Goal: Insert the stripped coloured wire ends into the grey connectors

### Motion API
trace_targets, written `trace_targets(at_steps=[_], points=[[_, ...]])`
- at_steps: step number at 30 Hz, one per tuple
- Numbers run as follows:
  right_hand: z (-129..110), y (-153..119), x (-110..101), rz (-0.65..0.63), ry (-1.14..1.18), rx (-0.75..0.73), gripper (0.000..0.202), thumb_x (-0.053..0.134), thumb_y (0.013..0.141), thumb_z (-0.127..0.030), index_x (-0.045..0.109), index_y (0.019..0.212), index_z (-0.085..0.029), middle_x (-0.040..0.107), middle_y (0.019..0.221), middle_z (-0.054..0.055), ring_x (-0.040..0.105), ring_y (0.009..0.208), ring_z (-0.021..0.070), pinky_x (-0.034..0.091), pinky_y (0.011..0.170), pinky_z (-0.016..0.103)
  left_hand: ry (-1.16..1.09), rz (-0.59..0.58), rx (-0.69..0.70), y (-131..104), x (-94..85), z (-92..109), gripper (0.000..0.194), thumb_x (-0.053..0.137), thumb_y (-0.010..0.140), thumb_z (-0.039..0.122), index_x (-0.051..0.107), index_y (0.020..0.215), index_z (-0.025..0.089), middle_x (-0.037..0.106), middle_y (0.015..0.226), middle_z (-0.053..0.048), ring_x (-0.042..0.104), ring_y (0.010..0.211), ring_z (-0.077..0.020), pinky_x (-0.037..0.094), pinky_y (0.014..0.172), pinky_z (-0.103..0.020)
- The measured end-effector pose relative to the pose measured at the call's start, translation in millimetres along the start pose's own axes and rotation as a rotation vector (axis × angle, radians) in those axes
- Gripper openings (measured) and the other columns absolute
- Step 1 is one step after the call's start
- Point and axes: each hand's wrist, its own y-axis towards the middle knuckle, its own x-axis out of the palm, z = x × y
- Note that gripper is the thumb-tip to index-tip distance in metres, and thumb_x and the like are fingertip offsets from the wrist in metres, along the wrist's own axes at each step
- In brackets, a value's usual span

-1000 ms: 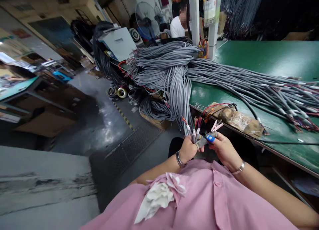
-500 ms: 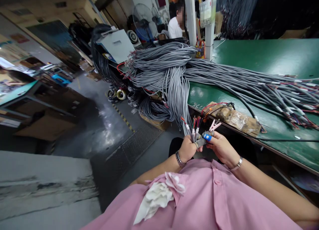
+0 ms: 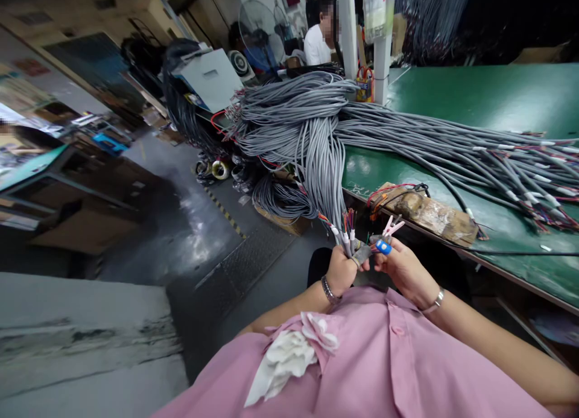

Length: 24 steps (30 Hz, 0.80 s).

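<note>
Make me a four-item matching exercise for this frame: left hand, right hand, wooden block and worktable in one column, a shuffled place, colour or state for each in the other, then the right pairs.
Column 1
1. left hand
2. right hand
3. wooden block
4. worktable

Column 2
A. green on top
B. has a blue band at its fingers
C. lies near the edge of a work surface
D. grips gray cables with coloured wire ends showing

Right pairs: 1-D, 2-B, 3-C, 4-A
</note>
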Motion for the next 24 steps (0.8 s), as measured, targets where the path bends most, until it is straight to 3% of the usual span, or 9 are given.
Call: trace_targets(at_steps=[15, 24], points=[[-1.2, -0.1, -1.7, 0.077, -0.043, -0.024, 0.024, 0.076, 0.069, -0.036, 0.060, 0.074, -0.018, 0.049, 0.057, -0.005, 0.043, 0.054, 0.0090, 0.037, 0.056, 0.026, -0.014, 0.014, 0.014, -1.6, 0.6, -2.2, 0.037, 0.061, 0.081, 0.043, 0.059, 0.057, 0.015, 0.058, 0.051, -0.001, 0.049, 0.048, -0.0091, 0.038, 0.050, -0.022], [4.8, -2.2, -0.1, 0.084, 0.021, -0.021, 0.027, 0.077, 0.068, -0.035, 0.057, 0.067, -0.019, 0.047, 0.057, -0.005, 0.041, 0.054, 0.0090, 0.039, 0.057, 0.026, -0.015, 0.107, -0.033, -1.1, 4.9, 3.5, 0.038, 0.062, 0.078, 0.045, 0.057, 0.056, 0.016, 0.058, 0.050, -0.001, 0.049, 0.045, -0.0090, 0.039, 0.048, -0.022]])
